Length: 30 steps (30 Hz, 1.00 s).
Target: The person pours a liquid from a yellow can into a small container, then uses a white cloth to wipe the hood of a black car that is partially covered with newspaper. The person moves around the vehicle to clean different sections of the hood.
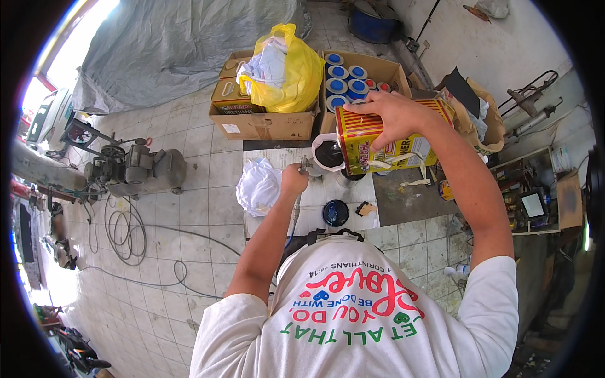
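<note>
My left hand (294, 179) is closed around a spray gun (305, 165), and a hose runs down from its handle. The gun's open cup (317, 162) has a pale rim and a dark inside. Over the cup's right side, my right hand (406, 120) grips a rectangular red and yellow tin can (360, 132) from above. The can lies tilted on its side, one corner against or just over the cup; a pale streak there may be liquid. Beneath the can stands a shiny metal can (350, 181), mostly hidden. A round black lid (336, 213) lies nearer to me.
White cloth (259, 187) is bunched beside my left hand on the covered table (312, 217). Behind stand cardboard boxes with tins, a yellow bag (293, 75) of cloth and blue-capped cans (338, 86). A compressor (138, 167) and looped hose (129, 236) occupy the left floor.
</note>
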Tool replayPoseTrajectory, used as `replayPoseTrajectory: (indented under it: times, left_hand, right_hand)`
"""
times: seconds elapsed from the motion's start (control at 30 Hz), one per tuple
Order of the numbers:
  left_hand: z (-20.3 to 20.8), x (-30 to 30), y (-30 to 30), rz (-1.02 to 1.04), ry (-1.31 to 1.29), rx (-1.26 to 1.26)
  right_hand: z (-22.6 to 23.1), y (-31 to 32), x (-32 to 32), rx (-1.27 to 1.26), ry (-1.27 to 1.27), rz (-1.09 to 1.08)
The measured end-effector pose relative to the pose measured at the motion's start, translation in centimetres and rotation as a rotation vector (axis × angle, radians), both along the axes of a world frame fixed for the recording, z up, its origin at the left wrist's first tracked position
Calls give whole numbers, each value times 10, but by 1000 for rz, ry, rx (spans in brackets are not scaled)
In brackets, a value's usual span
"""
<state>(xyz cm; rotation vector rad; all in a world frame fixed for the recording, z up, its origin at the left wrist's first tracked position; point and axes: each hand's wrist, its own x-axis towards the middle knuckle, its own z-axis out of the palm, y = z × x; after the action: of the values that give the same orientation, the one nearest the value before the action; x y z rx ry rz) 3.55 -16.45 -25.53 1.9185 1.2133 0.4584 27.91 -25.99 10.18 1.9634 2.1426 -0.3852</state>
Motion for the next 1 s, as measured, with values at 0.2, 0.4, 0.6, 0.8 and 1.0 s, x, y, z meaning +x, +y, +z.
replayPoseTrajectory:
  times: [0.2,0.4,0.6,0.8,1.0]
  left_hand:
    - [4,1,-1,-11,1,-21]
    - [-6,1,2,-17,-21,9]
    - [-3,-1,2,-20,-26,1]
    - [6,-7,5,-41,-7,-19]
    - [16,3,4,-64,-28,-46]
  right_hand:
    - [2,1,-3,-42,14,-9]
    - [-4,0,-1,-1,2,14]
    - [-14,-21,19,49,148,-64]
    - [-35,-65,42,174,530,-214]
    - [-90,-130,73,400,801,-484]
